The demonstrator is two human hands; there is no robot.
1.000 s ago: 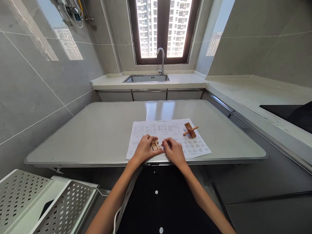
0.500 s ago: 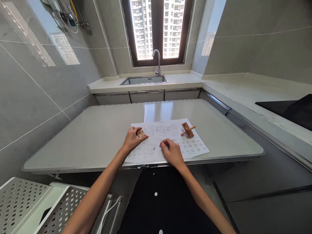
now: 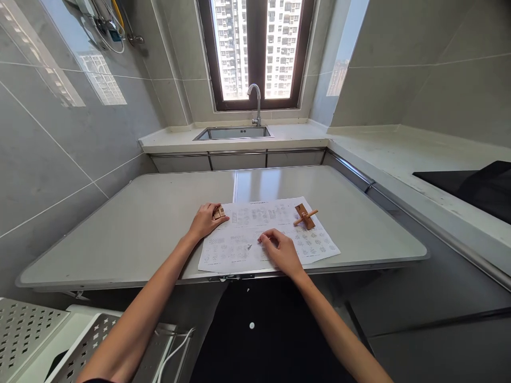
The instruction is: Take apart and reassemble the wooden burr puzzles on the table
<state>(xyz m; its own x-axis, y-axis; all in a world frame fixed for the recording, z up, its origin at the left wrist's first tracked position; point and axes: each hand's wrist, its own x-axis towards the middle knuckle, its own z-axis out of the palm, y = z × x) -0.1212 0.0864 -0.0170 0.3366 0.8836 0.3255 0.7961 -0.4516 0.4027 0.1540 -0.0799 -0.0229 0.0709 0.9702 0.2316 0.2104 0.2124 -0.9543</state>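
My left hand (image 3: 205, 219) is closed around a small light-wood block piece (image 3: 219, 213) at the upper left corner of a printed paper sheet (image 3: 239, 234). My right hand (image 3: 277, 247) rests over the lower middle of the sheet, its fingers pinched together; what they hold, if anything, is too small to make out. A tiny grey triangular mark or piece (image 3: 249, 247) shows on the paper left of that hand. Toward the sheet's upper right lies a brown wooden plate (image 3: 309, 223) with a round wooden stick (image 3: 301, 219) crossing it at a slant.
The paper lies on a pale folding table (image 3: 171, 197) with a seam. Behind it are a counter (image 3: 167, 139), a sink (image 3: 233, 133) and a faucet (image 3: 258, 103). A black item (image 3: 467, 183) sits on the right counter. A white perforated rack (image 3: 30, 330) stands at lower left.
My left hand has moved left with the wooden block piece, from over the sheet to its corner. My right hand stays in nearly the same place. The view has shifted slightly.
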